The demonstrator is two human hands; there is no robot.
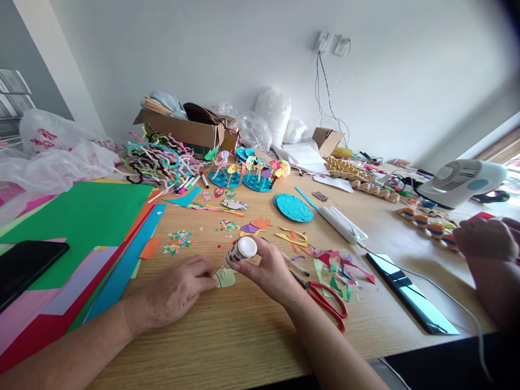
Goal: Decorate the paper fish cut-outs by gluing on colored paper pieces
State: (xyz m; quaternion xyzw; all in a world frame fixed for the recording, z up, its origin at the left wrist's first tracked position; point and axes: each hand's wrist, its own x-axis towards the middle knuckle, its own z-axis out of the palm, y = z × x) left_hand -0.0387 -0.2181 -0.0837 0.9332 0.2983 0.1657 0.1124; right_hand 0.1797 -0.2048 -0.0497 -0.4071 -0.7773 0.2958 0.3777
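My right hand grips a small white glue bottle with a dark-printed label. The bottle is tilted, its round white end up toward me and its lower end over a pale green paper fish cutout. Whether the tip touches the paper, I cannot tell. My left hand rests on the table, fingertips pressed together on the cutout's left edge. Just behind lie orange, purple and yellow paper fish. Beside my right wrist are red-handled scissors and a pen.
Paper confetti lies beyond my left hand, coloured sheets and a black phone at left. Paper scraps, blue discs and a dark glossy strip are at right. Another person's hand is at far right.
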